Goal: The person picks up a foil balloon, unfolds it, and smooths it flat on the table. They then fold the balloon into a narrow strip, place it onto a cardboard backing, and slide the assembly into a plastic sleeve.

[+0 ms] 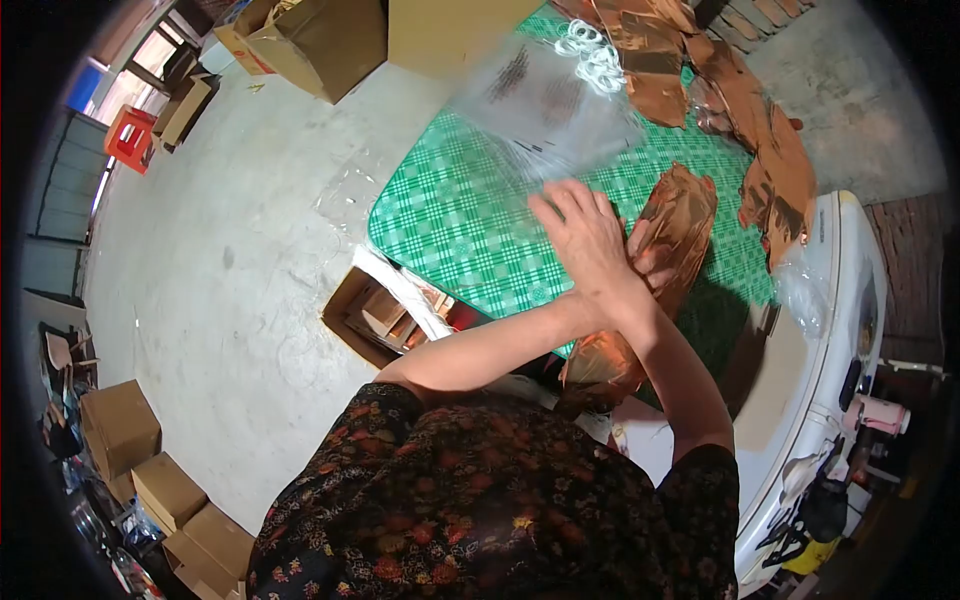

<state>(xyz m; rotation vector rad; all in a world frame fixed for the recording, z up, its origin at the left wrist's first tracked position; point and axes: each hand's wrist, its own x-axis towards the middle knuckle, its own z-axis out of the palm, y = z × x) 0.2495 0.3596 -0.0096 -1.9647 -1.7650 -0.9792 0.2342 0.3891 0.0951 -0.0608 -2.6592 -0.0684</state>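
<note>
My arms cross over the table, the right forearm on top of the left. My right hand (588, 238) is above the green checked tablecloth (450, 215), fingers apart and holding nothing, just below a stack of clear plastic bags (550, 110). Under the right wrist my left hand (652, 264) is partly hidden; its visible fingers bend against a long bundle of shiny copper-brown crinkled material (688, 215). The bundle's near end hangs toward my body. White looped ties (592, 55) lie on the bags.
More copper-brown pieces (785, 165) lie along the table's far right side. A white appliance-like body (850, 260) stands at the right. Below the table's left edge is an open box (350, 310). Cardboard boxes (325, 45) stand behind, others (120, 425) at lower left.
</note>
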